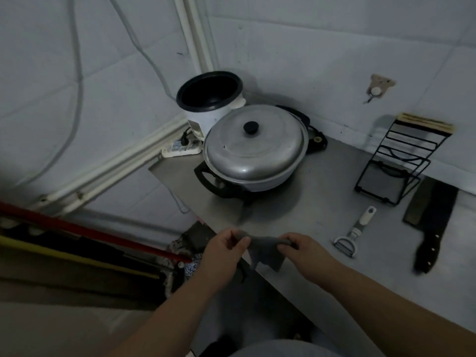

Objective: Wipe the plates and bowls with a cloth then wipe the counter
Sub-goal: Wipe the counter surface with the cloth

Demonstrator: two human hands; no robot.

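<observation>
While left hand (224, 251) and right hand (306, 253) each pinch the grey cloth (265, 247) with curled fingers (231, 237) above the near-left edge of the counter (322, 202), lidded pot (255, 148), rice cooker (210, 99), wire rack (401, 161), peeler (353, 235) and cleaver (430, 222) sit beyond.

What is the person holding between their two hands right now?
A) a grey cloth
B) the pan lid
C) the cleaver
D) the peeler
A: the left hand and right hand each pinch an end of the grey cloth at the counter edge, while the peeler and cleaver lie untouched.
</observation>
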